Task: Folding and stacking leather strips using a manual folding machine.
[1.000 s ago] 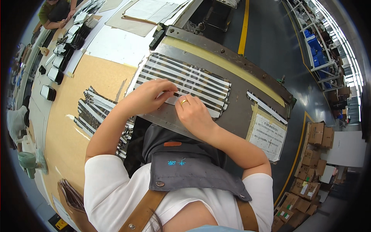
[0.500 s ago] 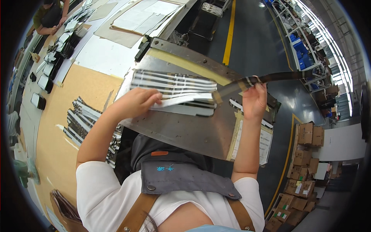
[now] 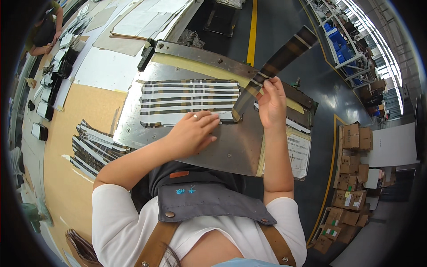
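A panel of white and dark plaid strips [image 3: 173, 95] lies on the metal plate [image 3: 187, 147]. My left hand [image 3: 197, 132] rests at its lower right part, fingers lightly curved and apart, fingertips on the bottom white strip [image 3: 164, 118]. My right hand [image 3: 272, 101] pinches a long, wide plaid strip [image 3: 287, 53] in black and olive, held slanting up to the right, its lower end at the panel's right edge. Near the plate's right end are a narrow white strip [image 3: 297, 125] and a taped paper sheet [image 3: 289, 155].
Loose strips [image 3: 89, 151] are piled on the tan board [image 3: 64, 187] at left. Beyond them stand dark-edged pieces [image 3: 44, 109] in a row; a co-worker [image 3: 44, 31] works at upper left. A rail [image 3: 200, 52] edges the plate. Cartons [image 3: 351, 140] and shelving [image 3: 338, 44] line the aisle at right.
My right hand has risen from the panel to the right with a plaid strip, which has swung more upright. My left hand has shifted along the lower edge, fingers now spreading. The view has shifted.
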### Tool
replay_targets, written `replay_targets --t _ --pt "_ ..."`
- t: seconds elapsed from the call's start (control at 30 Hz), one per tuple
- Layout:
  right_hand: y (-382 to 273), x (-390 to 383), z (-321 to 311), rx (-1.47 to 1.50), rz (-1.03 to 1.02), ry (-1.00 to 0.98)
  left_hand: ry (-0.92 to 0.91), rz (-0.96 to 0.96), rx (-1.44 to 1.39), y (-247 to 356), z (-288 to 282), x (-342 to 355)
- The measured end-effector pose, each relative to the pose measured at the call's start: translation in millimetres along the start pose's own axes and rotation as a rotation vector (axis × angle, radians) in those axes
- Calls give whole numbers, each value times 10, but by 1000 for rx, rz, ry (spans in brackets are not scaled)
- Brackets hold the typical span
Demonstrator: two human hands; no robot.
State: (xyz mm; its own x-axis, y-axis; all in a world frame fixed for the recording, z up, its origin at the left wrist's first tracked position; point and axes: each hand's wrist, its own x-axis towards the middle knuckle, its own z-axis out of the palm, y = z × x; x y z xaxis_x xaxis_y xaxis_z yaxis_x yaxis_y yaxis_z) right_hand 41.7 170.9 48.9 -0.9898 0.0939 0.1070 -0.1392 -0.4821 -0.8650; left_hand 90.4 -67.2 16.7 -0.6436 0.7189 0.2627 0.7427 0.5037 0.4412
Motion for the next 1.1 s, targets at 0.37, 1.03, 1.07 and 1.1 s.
replay_targets --t 0.37,1.03,1.07,1.1 --pt "-952 78 -72 -211 -706 454 12 17 142 17 1 -231" --pt "310 -20 -364 -1987 -322 -279 -14 -284 473 -586 87 759" --pt "290 -14 -392 -1987 -294 -272 -22 -272 472 -579 72 756" --pt "280 -41 -402 -1988 -282 -260 -33 -284 451 -574 60 751"
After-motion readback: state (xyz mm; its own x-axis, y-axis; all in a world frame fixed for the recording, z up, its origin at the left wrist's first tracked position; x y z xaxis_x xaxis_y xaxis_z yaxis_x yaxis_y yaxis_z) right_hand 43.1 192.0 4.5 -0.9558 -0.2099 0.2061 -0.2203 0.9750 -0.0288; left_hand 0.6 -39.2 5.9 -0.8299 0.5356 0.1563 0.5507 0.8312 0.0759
